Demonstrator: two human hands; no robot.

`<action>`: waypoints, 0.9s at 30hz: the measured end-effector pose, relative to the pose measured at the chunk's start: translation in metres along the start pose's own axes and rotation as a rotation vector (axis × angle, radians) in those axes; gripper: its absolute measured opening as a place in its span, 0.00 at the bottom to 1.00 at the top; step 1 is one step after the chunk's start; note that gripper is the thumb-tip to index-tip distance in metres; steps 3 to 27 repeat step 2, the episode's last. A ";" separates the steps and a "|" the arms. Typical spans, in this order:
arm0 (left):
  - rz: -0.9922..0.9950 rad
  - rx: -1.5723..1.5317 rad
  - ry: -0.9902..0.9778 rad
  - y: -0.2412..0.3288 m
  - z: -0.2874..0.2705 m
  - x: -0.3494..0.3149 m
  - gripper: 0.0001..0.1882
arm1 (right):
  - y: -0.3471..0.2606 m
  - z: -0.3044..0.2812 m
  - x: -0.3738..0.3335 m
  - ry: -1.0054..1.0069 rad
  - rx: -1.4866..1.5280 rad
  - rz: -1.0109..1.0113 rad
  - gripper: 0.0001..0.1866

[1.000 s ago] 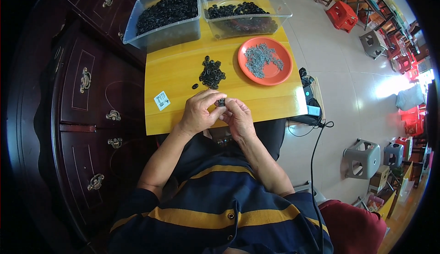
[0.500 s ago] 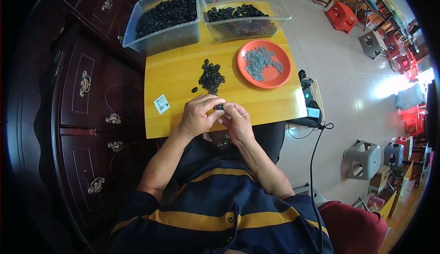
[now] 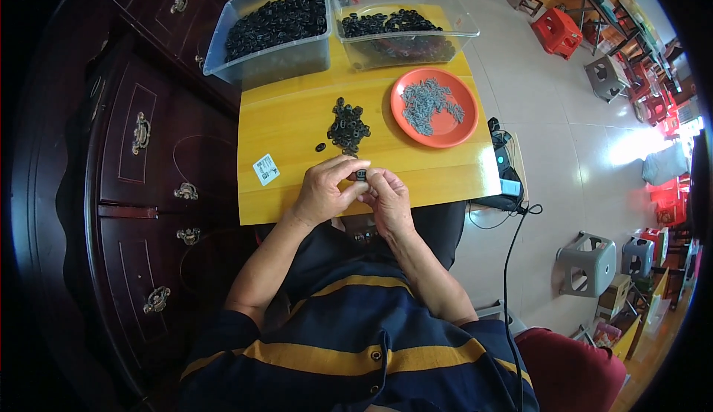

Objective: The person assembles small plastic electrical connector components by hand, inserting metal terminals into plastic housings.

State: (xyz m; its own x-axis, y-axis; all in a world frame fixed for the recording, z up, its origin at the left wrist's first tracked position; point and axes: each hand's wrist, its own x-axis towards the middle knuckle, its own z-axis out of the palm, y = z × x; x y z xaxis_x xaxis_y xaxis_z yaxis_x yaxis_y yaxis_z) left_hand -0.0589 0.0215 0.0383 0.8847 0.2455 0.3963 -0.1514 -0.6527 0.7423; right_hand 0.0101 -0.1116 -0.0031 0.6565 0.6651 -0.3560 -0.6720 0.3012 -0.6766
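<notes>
Over the near edge of the yellow table [image 3: 297, 189], my left hand [image 3: 325, 190] pinches a small black oval plastic piece [image 3: 362, 175] between thumb and forefinger. My right hand [image 3: 388, 195] closes on the other side of that piece, its thumb and forefinger pressed together there. Whether the right fingertips also hold something smaller is hidden. Beyond my hands lies a loose pile of similar black pieces [image 3: 347, 126], with a single black piece [image 3: 320, 147] apart at its left. An orange-red plate [image 3: 445, 138] of small grey pins [image 3: 423, 105] sits to the right.
At the table's back stand a clear bin [image 3: 278, 69] full of black pieces and another clear bin [image 3: 405, 54] partly filled. A white label [image 3: 265, 169] lies at left. Dark wooden cabinets [image 3: 126, 122] flank the left side; a black cable [image 3: 507, 278] hangs at right.
The view has shifted slightly. The black piece has turned a little between my fingers, so more of its face shows. Both hands stay together at the table's near edge.
</notes>
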 end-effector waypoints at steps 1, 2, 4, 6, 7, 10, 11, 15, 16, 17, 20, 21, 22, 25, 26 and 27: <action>-0.068 -0.020 -0.045 0.003 -0.002 0.000 0.21 | 0.000 -0.001 0.000 0.009 -0.024 0.003 0.07; -0.087 -0.040 -0.057 0.004 -0.004 -0.001 0.24 | 0.000 0.001 0.002 0.003 -0.024 0.004 0.07; -0.087 -0.040 -0.057 0.004 -0.004 -0.001 0.24 | 0.000 0.001 0.002 0.003 -0.024 0.004 0.07; -0.087 -0.040 -0.057 0.004 -0.004 -0.001 0.24 | 0.000 0.001 0.002 0.003 -0.024 0.004 0.07; -0.087 -0.040 -0.057 0.004 -0.004 -0.001 0.24 | 0.000 0.001 0.002 0.003 -0.024 0.004 0.07; -0.087 -0.040 -0.057 0.004 -0.004 -0.001 0.24 | 0.000 0.001 0.002 0.003 -0.024 0.004 0.07; -0.087 -0.040 -0.057 0.004 -0.004 -0.001 0.24 | 0.000 0.001 0.002 0.003 -0.024 0.004 0.07; -0.087 -0.040 -0.057 0.004 -0.004 -0.001 0.24 | 0.000 0.001 0.002 0.003 -0.024 0.004 0.07; -0.087 -0.040 -0.057 0.004 -0.004 -0.001 0.24 | 0.000 0.001 0.002 0.003 -0.024 0.004 0.07; -0.087 -0.040 -0.057 0.004 -0.004 -0.001 0.24 | 0.000 0.001 0.002 0.003 -0.024 0.004 0.07; -0.087 -0.040 -0.057 0.004 -0.004 -0.001 0.24 | 0.000 0.001 0.002 0.003 -0.024 0.004 0.07; -0.087 -0.040 -0.057 0.004 -0.004 -0.001 0.24 | 0.000 0.001 0.002 0.003 -0.024 0.004 0.07; -0.087 -0.040 -0.057 0.004 -0.004 -0.001 0.24 | 0.000 0.001 0.002 0.003 -0.024 0.004 0.07; -0.087 -0.040 -0.057 0.004 -0.004 -0.001 0.24 | 0.000 0.001 0.002 0.003 -0.024 0.004 0.07; -0.087 -0.040 -0.057 0.004 -0.004 -0.001 0.24 | 0.000 0.001 0.002 0.003 -0.024 0.004 0.07; -0.087 -0.040 -0.057 0.004 -0.004 -0.001 0.24 | 0.000 0.001 0.002 0.003 -0.024 0.004 0.07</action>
